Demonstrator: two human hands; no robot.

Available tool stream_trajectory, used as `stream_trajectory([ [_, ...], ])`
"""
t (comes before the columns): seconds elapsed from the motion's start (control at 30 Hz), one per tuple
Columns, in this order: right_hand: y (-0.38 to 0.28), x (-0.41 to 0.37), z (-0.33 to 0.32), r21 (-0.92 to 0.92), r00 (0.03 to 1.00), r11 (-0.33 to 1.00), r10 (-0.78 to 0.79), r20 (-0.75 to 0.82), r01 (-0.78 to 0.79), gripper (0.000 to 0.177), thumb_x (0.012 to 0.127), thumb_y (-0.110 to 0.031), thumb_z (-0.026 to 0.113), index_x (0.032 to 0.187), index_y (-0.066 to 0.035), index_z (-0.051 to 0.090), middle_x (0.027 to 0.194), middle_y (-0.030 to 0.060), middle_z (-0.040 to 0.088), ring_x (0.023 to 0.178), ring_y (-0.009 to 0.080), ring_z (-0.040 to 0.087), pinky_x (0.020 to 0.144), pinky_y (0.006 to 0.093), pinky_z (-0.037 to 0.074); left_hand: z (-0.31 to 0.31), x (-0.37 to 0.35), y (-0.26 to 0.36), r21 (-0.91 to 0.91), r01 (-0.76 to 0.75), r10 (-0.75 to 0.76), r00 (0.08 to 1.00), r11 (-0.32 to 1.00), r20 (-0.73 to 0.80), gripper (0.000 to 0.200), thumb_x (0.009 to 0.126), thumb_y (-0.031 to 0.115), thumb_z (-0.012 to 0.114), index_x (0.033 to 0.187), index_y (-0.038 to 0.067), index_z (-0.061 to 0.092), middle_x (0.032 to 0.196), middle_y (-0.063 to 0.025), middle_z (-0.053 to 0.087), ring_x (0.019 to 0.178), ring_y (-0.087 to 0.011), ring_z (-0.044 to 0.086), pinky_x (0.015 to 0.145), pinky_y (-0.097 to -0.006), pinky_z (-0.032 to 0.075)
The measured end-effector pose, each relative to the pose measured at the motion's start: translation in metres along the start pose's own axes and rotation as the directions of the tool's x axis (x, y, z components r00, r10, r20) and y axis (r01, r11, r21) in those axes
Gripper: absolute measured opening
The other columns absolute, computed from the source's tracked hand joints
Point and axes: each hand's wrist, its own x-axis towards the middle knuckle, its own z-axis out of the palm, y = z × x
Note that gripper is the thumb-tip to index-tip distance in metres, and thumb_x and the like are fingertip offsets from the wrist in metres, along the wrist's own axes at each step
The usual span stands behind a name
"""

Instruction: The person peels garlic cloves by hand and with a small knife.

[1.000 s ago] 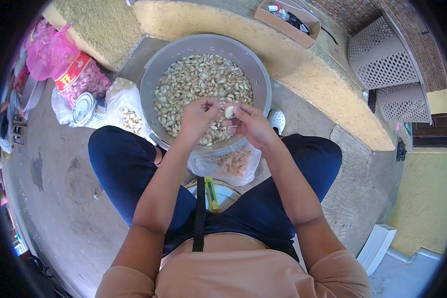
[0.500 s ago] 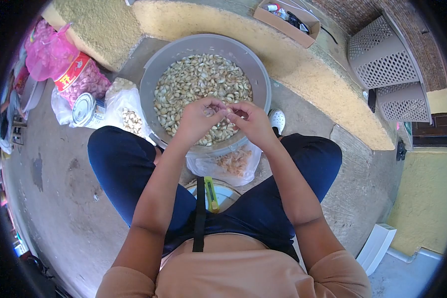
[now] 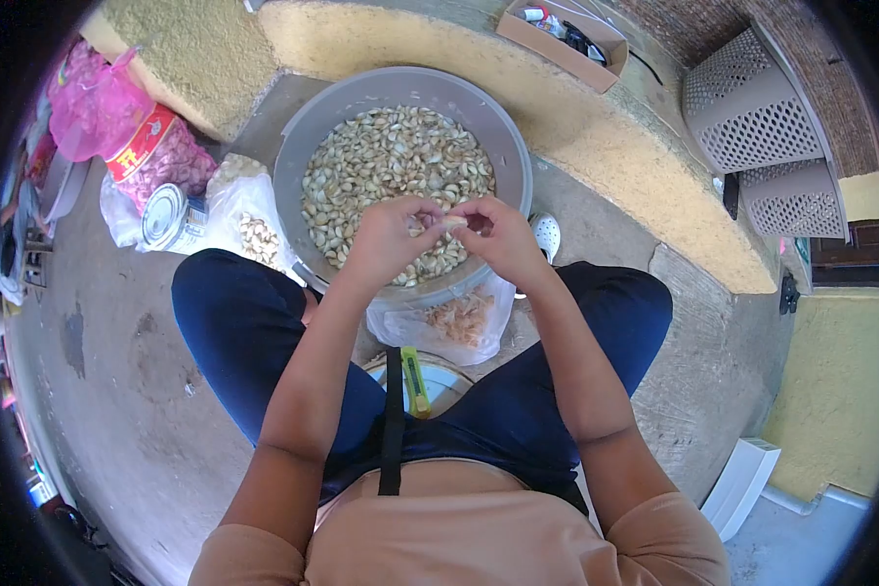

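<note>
My left hand (image 3: 393, 236) and my right hand (image 3: 508, 240) meet over the near half of a large grey tub (image 3: 293, 210). Between their fingertips is a pale garlic clove (image 3: 453, 223), pinched from both sides. Many unpeeled garlic cloves (image 3: 400, 156) fill the tub's bottom below. Just in front of the tub, under my wrists, lies a clear plastic bag with papery garlic skins (image 3: 461, 318). To the tub's left, a white plastic bag (image 3: 232, 200) holds paler cloves (image 3: 259, 238).
A tin can (image 3: 166, 217) and pink mesh sacks (image 3: 171, 161) stand at left. A yellow-green box cutter (image 3: 416, 383) lies on a round lid between my legs. A low yellow wall (image 3: 615, 146) curves behind, bearing a cardboard box (image 3: 566, 44) and perforated grey baskets (image 3: 752, 107).
My fingertips have drawn slightly apart, and the pale clove between them shows more clearly. My right hand has shifted a little; the tub and bags stay put.
</note>
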Motion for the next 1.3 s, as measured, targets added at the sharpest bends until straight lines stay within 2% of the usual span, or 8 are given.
stream_trajectory([
  [0.1, -0.001, -0.001, -0.003, -0.015, 1.000, 1.000, -0.005, 0.022, 0.006, 0.021, 0.069, -0.011, 0.062, 0.088, -0.002, 0.060, 0.078, 0.0099, 0.055, 0.069, 0.0161, 0.056, 0.064, 0.0268, 0.046, 0.006, 0.000, -0.004, -0.042, -0.121, 0.117, 0.990, 0.992, -0.073, 0.016, 0.069, 0.014, 0.066, 0.080, 0.003, 0.063, 0.074, -0.0103, 0.062, 0.068, -0.0201, 0.060, 0.063, -0.0293, 0.046],
  [0.43, -0.001, -0.001, -0.006, -0.006, 0.990, 0.998, 0.059, 0.129, -0.059, 0.021, 0.076, -0.009, 0.058, 0.094, 0.002, 0.057, 0.085, 0.0061, 0.054, 0.071, 0.0130, 0.058, 0.059, 0.0242, 0.048, 0.003, -0.001, -0.003, 0.049, -0.122, 0.124, 0.992, 0.991, -0.038, 0.009, 0.068, 0.009, 0.063, 0.075, 0.002, 0.063, 0.072, -0.0111, 0.061, 0.064, -0.0217, 0.059, 0.061, -0.0293, 0.046],
  [0.53, -0.007, -0.002, -0.006, 0.193, 0.958, 0.952, 0.197, 0.208, -0.238, 0.023, 0.076, -0.008, 0.058, 0.096, 0.002, 0.055, 0.086, 0.0082, 0.057, 0.073, 0.0143, 0.060, 0.058, 0.0247, 0.049, 0.008, -0.001, -0.007, 0.035, -0.115, 0.117, 0.992, 0.993, -0.050, 0.010, 0.069, 0.009, 0.063, 0.076, 0.002, 0.063, 0.072, -0.0110, 0.061, 0.063, -0.0212, 0.059, 0.059, -0.0286, 0.047],
  [0.63, -0.006, -0.001, -0.005, 0.227, 0.941, 0.927, 0.247, 0.232, -0.300, 0.024, 0.076, -0.008, 0.059, 0.096, 0.003, 0.054, 0.083, 0.0102, 0.059, 0.073, 0.0146, 0.061, 0.058, 0.0246, 0.050, 0.012, 0.000, -0.011, 0.029, -0.104, 0.105, 0.993, 0.994, -0.048, 0.011, 0.069, 0.009, 0.062, 0.078, 0.002, 0.063, 0.072, -0.0108, 0.061, 0.063, -0.0205, 0.059, 0.059, -0.0280, 0.047],
  [0.73, -0.009, -0.002, -0.005, 0.294, 0.973, 0.929, 0.198, 0.117, -0.224, 0.022, 0.076, -0.008, 0.060, 0.093, 0.003, 0.053, 0.080, 0.0107, 0.061, 0.071, 0.0139, 0.060, 0.058, 0.0242, 0.049, 0.011, 0.000, -0.007, 0.016, -0.099, 0.100, 0.993, 0.995, -0.059, 0.012, 0.069, 0.009, 0.062, 0.078, 0.001, 0.062, 0.073, -0.0109, 0.061, 0.063, -0.0200, 0.060, 0.060, -0.0279, 0.047],
  [0.83, -0.006, 0.000, -0.007, 0.167, 0.967, 0.958, 0.209, 0.142, -0.232, 0.022, 0.075, -0.008, 0.061, 0.093, 0.003, 0.052, 0.075, 0.0093, 0.061, 0.069, 0.0130, 0.060, 0.059, 0.0236, 0.048, 0.012, 0.000, -0.007, 0.000, -0.106, 0.106, 0.993, 0.994, -0.056, 0.012, 0.069, 0.009, 0.062, 0.078, 0.001, 0.062, 0.073, -0.0111, 0.061, 0.063, -0.0197, 0.059, 0.060, -0.0279, 0.047],
  [1.13, -0.010, -0.002, -0.008, 0.118, 0.967, 0.966, 0.213, 0.142, -0.230, 0.021, 0.074, -0.010, 0.062, 0.090, 0.003, 0.056, 0.074, 0.0072, 0.061, 0.064, 0.0108, 0.058, 0.058, 0.0229, 0.047, 0.011, 0.001, -0.010, 0.010, -0.096, 0.096, 0.995, 0.995, -0.035, 0.014, 0.069, 0.009, 0.062, 0.078, 0.000, 0.062, 0.072, -0.0118, 0.061, 0.064, -0.0203, 0.060, 0.060, -0.0280, 0.047],
  [1.3, -0.009, -0.002, -0.006, -0.064, 0.990, 0.992, 0.113, 0.083, -0.108, 0.021, 0.074, -0.011, 0.063, 0.089, 0.004, 0.059, 0.075, 0.0073, 0.060, 0.062, 0.0107, 0.057, 0.057, 0.0233, 0.046, 0.013, 0.000, -0.009, 0.017, -0.102, 0.102, 0.994, 0.995, -0.032, 0.014, 0.068, 0.009, 0.062, 0.078, 0.000, 0.062, 0.071, -0.0107, 0.061, 0.064, -0.0192, 0.059, 0.061, -0.0273, 0.047],
])
